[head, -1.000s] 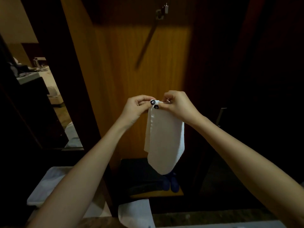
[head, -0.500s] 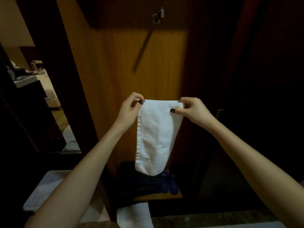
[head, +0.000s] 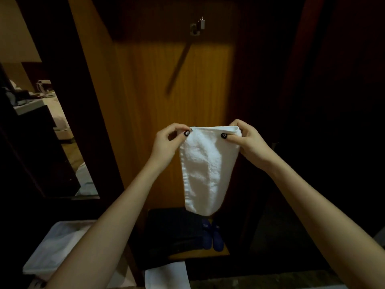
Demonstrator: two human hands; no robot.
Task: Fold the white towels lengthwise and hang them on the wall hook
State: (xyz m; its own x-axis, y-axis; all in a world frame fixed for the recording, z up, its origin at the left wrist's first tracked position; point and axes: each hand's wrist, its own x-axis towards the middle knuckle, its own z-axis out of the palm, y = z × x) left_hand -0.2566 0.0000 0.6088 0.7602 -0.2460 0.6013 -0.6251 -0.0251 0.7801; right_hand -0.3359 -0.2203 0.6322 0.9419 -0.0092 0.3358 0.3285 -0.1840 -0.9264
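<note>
Now that you have drawn your hands apart, the folded white terry towel [head: 203, 170] hangs in front of you as a narrow strip, its top edge stretched flat where a second ago it was bunched between your fingers; your left hand [head: 166, 142] pinches the top left corner and your right hand [head: 248, 140] pinches the top right, thumbs on the near face. That suggests the lengthwise fold is settled; the lift to the small metal wall hook [head: 198, 27], high on the orange-brown wooden panel [head: 145, 101] and well above the towel, looks to be next; keep both layers caught. Below, a second flat white towel [head: 166, 276] lies near a white rectangular bin [head: 52, 247]; dark blue slippers [head: 212, 236] sit under the hanging end.
</note>
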